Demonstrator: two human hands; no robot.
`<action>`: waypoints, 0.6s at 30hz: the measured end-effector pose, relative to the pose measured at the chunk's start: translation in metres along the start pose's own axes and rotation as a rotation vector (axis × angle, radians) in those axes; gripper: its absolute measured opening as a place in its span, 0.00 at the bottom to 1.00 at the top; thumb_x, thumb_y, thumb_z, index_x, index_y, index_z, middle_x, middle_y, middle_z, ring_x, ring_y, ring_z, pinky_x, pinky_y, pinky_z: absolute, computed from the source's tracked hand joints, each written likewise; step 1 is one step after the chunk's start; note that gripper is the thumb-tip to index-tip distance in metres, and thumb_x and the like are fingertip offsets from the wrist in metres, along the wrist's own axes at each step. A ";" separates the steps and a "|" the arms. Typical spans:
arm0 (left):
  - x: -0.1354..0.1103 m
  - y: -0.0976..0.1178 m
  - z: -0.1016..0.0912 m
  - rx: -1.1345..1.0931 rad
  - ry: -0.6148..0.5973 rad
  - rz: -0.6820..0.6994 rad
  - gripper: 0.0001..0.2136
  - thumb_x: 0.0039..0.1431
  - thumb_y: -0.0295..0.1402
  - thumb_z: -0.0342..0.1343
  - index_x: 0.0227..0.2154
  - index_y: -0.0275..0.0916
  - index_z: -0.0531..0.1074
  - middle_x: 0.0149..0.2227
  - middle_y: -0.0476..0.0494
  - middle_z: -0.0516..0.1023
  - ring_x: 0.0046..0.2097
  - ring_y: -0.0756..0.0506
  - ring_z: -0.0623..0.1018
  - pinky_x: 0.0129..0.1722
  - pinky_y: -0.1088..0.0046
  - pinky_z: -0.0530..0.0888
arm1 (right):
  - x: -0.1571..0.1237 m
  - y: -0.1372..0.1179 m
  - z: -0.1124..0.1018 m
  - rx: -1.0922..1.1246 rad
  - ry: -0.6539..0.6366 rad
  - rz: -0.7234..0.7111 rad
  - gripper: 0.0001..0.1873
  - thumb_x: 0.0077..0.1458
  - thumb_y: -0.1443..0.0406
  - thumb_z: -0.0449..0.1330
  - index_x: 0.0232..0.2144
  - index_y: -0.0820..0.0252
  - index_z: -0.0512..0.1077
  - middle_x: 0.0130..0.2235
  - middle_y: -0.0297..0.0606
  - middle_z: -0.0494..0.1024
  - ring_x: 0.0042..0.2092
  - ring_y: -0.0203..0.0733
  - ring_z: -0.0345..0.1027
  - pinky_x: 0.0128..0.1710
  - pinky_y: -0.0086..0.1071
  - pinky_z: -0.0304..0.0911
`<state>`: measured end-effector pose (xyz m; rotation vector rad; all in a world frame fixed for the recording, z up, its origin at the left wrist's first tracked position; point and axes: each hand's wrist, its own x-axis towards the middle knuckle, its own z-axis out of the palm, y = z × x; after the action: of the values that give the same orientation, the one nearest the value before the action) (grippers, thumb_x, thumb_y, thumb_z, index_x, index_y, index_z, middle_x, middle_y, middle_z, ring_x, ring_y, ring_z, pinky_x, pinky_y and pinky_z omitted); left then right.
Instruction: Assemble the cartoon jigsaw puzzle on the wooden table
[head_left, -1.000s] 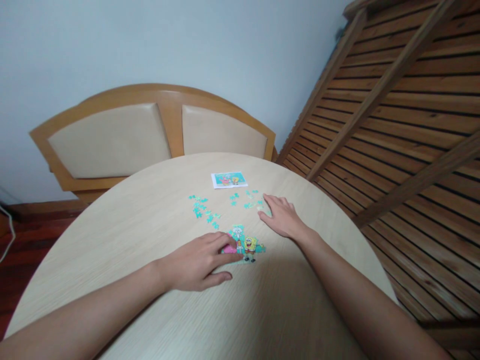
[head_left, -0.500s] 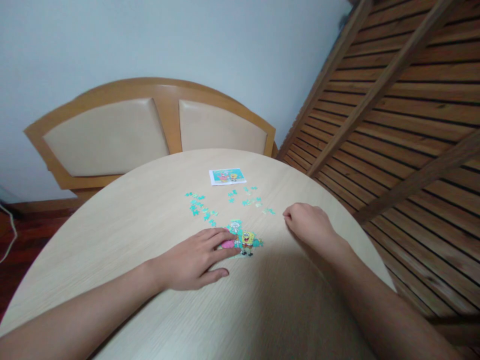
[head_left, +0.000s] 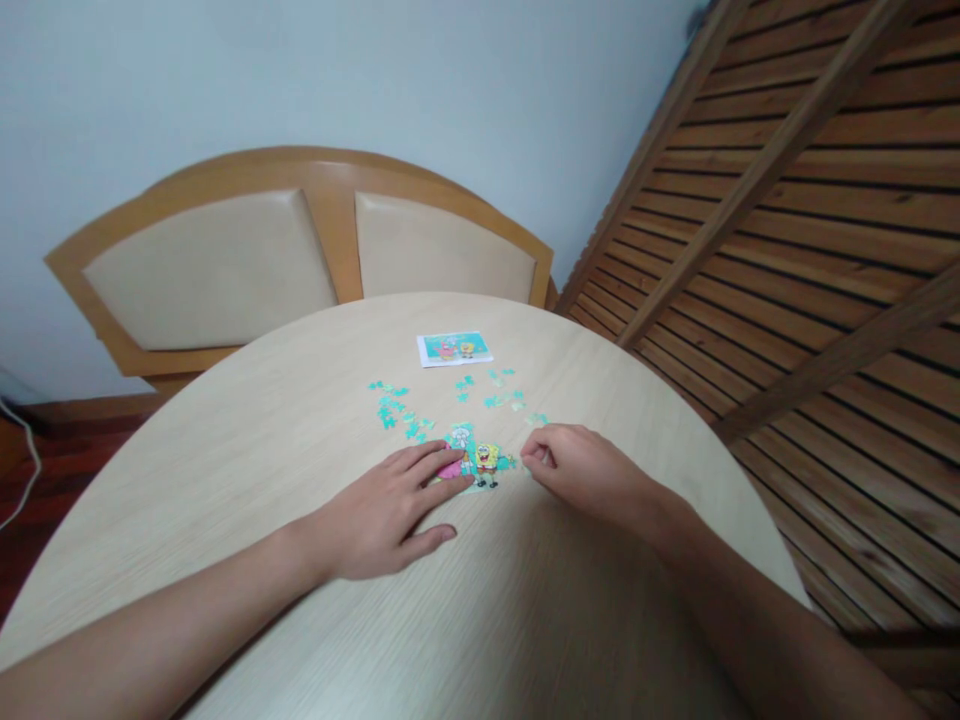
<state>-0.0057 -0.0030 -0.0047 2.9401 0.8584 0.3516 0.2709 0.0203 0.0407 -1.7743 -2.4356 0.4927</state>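
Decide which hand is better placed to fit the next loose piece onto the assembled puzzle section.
Probably right. The right hand is pinched at the right edge of the assembled section, nearest the loose pieces. The left hand lies flat, pinning the section's left side.

One round table [head_left: 300, 420]. Two hands on it — left hand [head_left: 390, 510], right hand [head_left: 581, 470]. One joined puzzle patch [head_left: 480, 460] between them, one picture card [head_left: 454, 349] farther off, and two scatters of loose pieces [head_left: 394, 408] — too small to count singly. Two cushions [head_left: 210, 265] beyond.
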 end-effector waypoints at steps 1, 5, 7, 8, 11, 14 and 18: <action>0.000 0.000 0.001 0.001 0.001 -0.003 0.26 0.69 0.45 0.50 0.65 0.40 0.60 0.67 0.33 0.61 0.67 0.31 0.61 0.63 0.46 0.65 | 0.000 0.003 0.000 -0.002 0.008 -0.008 0.11 0.58 0.65 0.55 0.37 0.57 0.79 0.40 0.39 0.82 0.41 0.44 0.74 0.38 0.32 0.60; -0.001 0.000 0.002 -0.001 0.005 -0.009 0.26 0.69 0.45 0.50 0.66 0.42 0.59 0.67 0.35 0.60 0.67 0.32 0.61 0.63 0.47 0.65 | -0.001 0.015 0.001 -0.011 0.024 -0.021 0.14 0.53 0.63 0.60 0.43 0.56 0.78 0.41 0.39 0.81 0.42 0.46 0.73 0.40 0.33 0.60; -0.002 0.000 0.002 -0.004 0.009 -0.009 0.26 0.69 0.45 0.50 0.66 0.42 0.59 0.67 0.35 0.61 0.67 0.32 0.61 0.63 0.47 0.65 | -0.001 0.018 0.001 -0.005 0.016 -0.029 0.15 0.52 0.61 0.62 0.43 0.55 0.78 0.41 0.39 0.81 0.42 0.46 0.73 0.39 0.33 0.60; -0.002 0.000 0.001 -0.004 0.010 -0.010 0.26 0.70 0.45 0.50 0.66 0.42 0.59 0.67 0.35 0.61 0.67 0.32 0.61 0.63 0.47 0.65 | -0.001 0.019 0.001 0.003 0.012 -0.037 0.15 0.52 0.61 0.62 0.43 0.55 0.78 0.41 0.38 0.81 0.42 0.45 0.73 0.39 0.33 0.60; -0.001 0.001 0.001 0.001 0.000 -0.009 0.25 0.70 0.45 0.49 0.65 0.40 0.60 0.67 0.34 0.61 0.67 0.32 0.60 0.63 0.47 0.65 | 0.000 0.021 0.003 0.047 -0.003 -0.076 0.12 0.53 0.63 0.60 0.41 0.55 0.78 0.41 0.38 0.80 0.42 0.45 0.73 0.40 0.33 0.61; -0.001 0.000 0.001 0.010 -0.017 -0.011 0.25 0.70 0.45 0.49 0.65 0.40 0.60 0.67 0.34 0.60 0.68 0.33 0.60 0.64 0.47 0.64 | 0.001 0.023 0.006 0.088 -0.007 -0.117 0.11 0.52 0.65 0.59 0.39 0.55 0.78 0.42 0.38 0.80 0.43 0.44 0.72 0.43 0.33 0.62; -0.001 0.000 0.002 0.018 -0.023 -0.009 0.25 0.70 0.45 0.49 0.65 0.39 0.61 0.68 0.34 0.60 0.68 0.33 0.59 0.64 0.48 0.64 | 0.002 0.022 0.008 0.120 -0.058 -0.295 0.11 0.50 0.67 0.61 0.39 0.57 0.75 0.43 0.37 0.79 0.46 0.45 0.71 0.47 0.34 0.62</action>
<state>-0.0064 -0.0032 -0.0064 2.9496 0.8764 0.3099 0.2888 0.0266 0.0263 -1.3426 -2.5838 0.6492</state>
